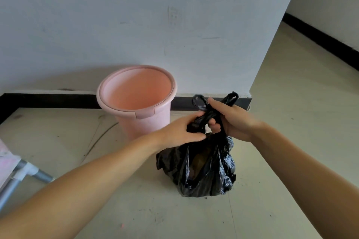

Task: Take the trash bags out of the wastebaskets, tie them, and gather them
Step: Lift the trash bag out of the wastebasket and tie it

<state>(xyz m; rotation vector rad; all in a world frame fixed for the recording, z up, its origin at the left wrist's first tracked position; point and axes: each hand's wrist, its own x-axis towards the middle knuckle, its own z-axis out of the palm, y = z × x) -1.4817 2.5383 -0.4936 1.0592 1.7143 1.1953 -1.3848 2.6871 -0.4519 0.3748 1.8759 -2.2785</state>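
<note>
Both hands' fingers [201, 115] pinch the upright black trash bag's [202, 169] handles, loops pointing up.

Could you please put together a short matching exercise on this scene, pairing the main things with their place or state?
Things:
1. pink wastebasket
2. black trash bag
3. left hand
4. right hand

Places or states:
A. stands on the floor, its top gathered up by both hands
B. stands against the wall with no bag inside
C. grips the bag's twisted top from the side farther from the wastebasket
D. holds the bag's neck from the wastebasket's side

Pairs: 1-B, 2-A, 3-D, 4-C
</note>
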